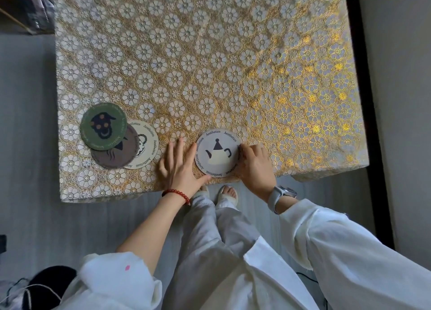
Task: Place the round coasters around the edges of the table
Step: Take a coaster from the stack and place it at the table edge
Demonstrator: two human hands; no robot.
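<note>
A grey round coaster with a teapot picture (217, 153) lies flat near the table's front edge. My left hand (180, 167) rests flat on the cloth at its left side, thumb touching the coaster's lower rim. My right hand (255, 166) touches its right rim with curled fingers. To the left, three more coasters overlap in a loose pile: a green coaster (103, 126) on top, a brown coaster (116, 154) under it, and a cream coaster (148, 146) at the bottom right.
The table (210, 53) wears a gold and white flower-patterned cloth. Its front edge runs just below my hands. A dark strip and a wall (396, 76) lie along the right side. Grey floor (28, 123) lies to the left, with my slippered feet under the edge.
</note>
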